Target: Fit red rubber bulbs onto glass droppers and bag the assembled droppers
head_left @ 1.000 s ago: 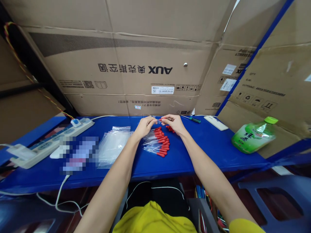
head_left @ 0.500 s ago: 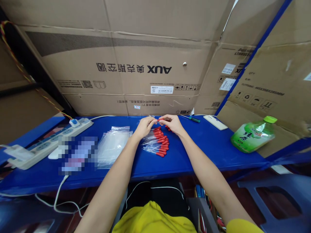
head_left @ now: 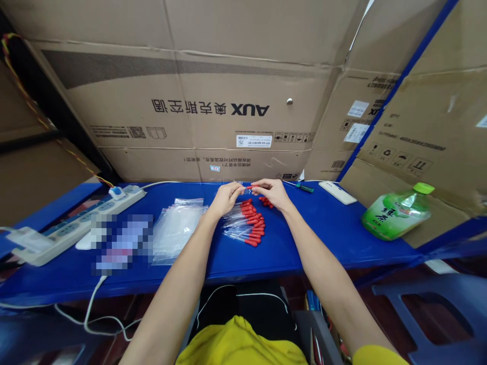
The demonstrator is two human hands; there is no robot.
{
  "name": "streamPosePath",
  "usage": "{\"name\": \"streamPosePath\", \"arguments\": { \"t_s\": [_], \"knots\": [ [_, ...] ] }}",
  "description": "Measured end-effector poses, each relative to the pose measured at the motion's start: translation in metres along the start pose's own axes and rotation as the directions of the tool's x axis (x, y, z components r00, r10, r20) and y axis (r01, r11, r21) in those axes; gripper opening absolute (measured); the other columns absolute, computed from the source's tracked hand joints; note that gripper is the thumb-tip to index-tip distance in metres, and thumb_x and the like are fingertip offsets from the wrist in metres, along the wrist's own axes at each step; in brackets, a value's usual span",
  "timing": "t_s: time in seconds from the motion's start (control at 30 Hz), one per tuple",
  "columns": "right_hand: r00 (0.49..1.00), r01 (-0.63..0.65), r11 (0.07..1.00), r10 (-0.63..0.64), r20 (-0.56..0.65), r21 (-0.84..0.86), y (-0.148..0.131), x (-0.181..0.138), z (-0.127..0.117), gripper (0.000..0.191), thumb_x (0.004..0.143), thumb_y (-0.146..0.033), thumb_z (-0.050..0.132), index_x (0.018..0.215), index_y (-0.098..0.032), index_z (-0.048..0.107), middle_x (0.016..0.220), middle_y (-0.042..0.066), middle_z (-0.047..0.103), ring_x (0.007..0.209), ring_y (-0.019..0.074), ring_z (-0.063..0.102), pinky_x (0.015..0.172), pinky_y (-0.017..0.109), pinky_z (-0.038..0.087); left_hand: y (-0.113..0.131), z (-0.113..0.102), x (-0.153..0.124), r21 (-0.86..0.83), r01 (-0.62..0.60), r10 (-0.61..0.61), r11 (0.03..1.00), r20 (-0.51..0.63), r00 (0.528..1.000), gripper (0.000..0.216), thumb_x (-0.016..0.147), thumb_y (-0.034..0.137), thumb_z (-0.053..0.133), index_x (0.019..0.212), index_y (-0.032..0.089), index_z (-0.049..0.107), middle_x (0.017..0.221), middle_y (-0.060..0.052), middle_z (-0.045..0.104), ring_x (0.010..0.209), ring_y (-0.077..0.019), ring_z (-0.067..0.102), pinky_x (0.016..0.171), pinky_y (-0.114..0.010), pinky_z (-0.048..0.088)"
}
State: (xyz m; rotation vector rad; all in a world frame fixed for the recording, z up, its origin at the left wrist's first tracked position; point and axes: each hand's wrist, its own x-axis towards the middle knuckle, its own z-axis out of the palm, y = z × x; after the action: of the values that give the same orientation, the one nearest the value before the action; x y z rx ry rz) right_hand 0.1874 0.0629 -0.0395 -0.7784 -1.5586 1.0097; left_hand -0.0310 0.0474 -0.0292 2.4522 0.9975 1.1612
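My left hand (head_left: 225,197) and my right hand (head_left: 272,192) meet above the blue table (head_left: 312,238), fingers pinched together on one small clear dropper with a red bulb (head_left: 248,188). Just below them lies a row of several like droppers (head_left: 248,223), glass stems to the left, red bulbs to the right. A few loose red bulbs (head_left: 267,202) lie under my right hand. A stack of clear plastic bags (head_left: 175,228) lies left of the droppers.
A white power strip (head_left: 72,223) and its cable sit at the left. A green-handled screwdriver (head_left: 304,187), a white flat device (head_left: 338,192) and a green drink bottle (head_left: 395,213) lie to the right. Cardboard boxes (head_left: 213,111) wall the back.
Both hands stay together over the droppers with only slight finger movement; the red bulb between them has shifted a little.
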Motion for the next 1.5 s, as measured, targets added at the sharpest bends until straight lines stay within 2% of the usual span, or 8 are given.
{"name": "streamPosePath", "arguments": {
  "t_s": [0.33,0.6,0.73,0.87,1.03,1.17,1.37,1.5],
  "knots": [
    [0.985,0.111,0.988,-0.123,-0.12,-0.104,0.002,0.0,0.007,0.038,0.072,-0.051,0.086,0.089,-0.018,0.082,0.078,0.007,0.08,0.07,0.0249,0.076,0.069,0.036,0.062,0.003,0.001,0.001,-0.034,0.08,-0.081,0.996,-0.021,0.997,0.039,0.104,0.039,0.04,0.077,0.017,0.058,0.078,-0.003,0.065,0.075,-0.0169,0.058,0.077,-0.028,0.042],
    [0.926,0.188,0.928,-0.276,-0.256,-0.32,-0.003,-0.005,0.019,0.028,0.082,-0.049,0.079,0.089,-0.022,0.082,0.082,0.005,0.081,0.073,0.0251,0.077,0.074,0.036,0.062,0.003,0.016,0.004,-0.18,0.217,-0.234,0.959,-0.077,0.969,0.04,0.102,0.044,0.04,0.076,0.018,0.056,0.074,-0.001,0.062,0.073,-0.0164,0.055,0.074,-0.027,0.041],
    [0.947,0.114,0.986,-0.146,-0.286,-0.124,-0.002,-0.001,0.019,0.033,0.073,-0.052,0.085,0.083,-0.021,0.08,0.082,0.006,0.081,0.073,0.0252,0.077,0.073,0.037,0.063,0.002,0.016,0.004,-0.224,0.206,-0.224,0.953,-0.061,0.973,0.04,0.102,0.045,0.04,0.077,0.018,0.056,0.074,0.0,0.06,0.073,-0.0161,0.054,0.075,-0.027,0.041],
    [0.985,0.0,0.993,0.02,-0.171,0.118,-0.003,0.002,0.012,0.041,0.062,-0.052,0.093,0.081,-0.019,0.078,0.077,0.005,0.079,0.07,0.0233,0.077,0.072,0.036,0.064,0.0,0.006,0.001,-0.22,0.166,-0.171,0.961,-0.001,0.985,0.04,0.102,0.046,0.041,0.078,0.018,0.056,0.074,0.001,0.057,0.074,-0.0158,0.051,0.076,-0.027,0.04],
    [0.995,-0.096,0.975,0.1,-0.012,0.199,-0.007,-0.001,0.001,0.042,0.059,-0.051,0.095,0.077,-0.018,0.075,0.072,0.005,0.078,0.063,0.018,0.074,0.064,0.029,0.062,-0.002,-0.004,-0.001,-0.244,0.117,-0.104,0.963,0.065,0.992,0.041,0.102,0.047,0.043,0.078,0.017,0.056,0.077,0.0,0.058,0.077,-0.0161,0.052,0.076,-0.027,0.04],
    [0.992,-0.127,0.967,0.122,0.036,0.222,-0.007,-0.002,-0.004,0.043,0.059,-0.052,0.095,0.076,-0.018,0.073,0.07,0.003,0.077,0.06,0.0157,0.072,0.06,0.026,0.06,-0.001,-0.004,0.0,-0.225,0.102,-0.084,0.969,0.086,0.993,0.041,0.103,0.048,0.042,0.078,0.018,0.055,0.078,-0.001,0.06,0.078,-0.0167,0.054,0.076,-0.027,0.041],
    [0.997,-0.047,0.998,0.049,0.053,-0.043,-0.002,-0.004,-0.001,0.038,0.068,-0.046,0.088,0.089,-0.018,0.075,0.074,0.002,0.076,0.065,0.0163,0.071,0.063,0.027,0.057,-0.003,0.002,-0.001,-0.049,0.069,-0.066,0.996,0.065,0.996,0.038,0.103,0.041,0.042,0.081,0.018,0.064,0.086,-0.005,0.07,0.082,-0.0194,0.063,0.082,-0.03,0.044],
    [0.994,0.111,0.936,-0.101,0.045,-0.335,0.001,-0.006,0.008,0.025,0.081,-0.04,0.073,0.094,-0.018,0.075,0.079,0.002,0.076,0.065,0.0144,0.065,0.062,0.025,0.051,-0.004,0.005,-0.002,0.033,0.051,-0.053,0.998,0.073,0.996,0.037,0.103,0.039,0.042,0.085,0.018,0.067,0.09,-0.007,0.073,0.087,-0.0211,0.066,0.084,-0.03,0.045]
  ]
}}
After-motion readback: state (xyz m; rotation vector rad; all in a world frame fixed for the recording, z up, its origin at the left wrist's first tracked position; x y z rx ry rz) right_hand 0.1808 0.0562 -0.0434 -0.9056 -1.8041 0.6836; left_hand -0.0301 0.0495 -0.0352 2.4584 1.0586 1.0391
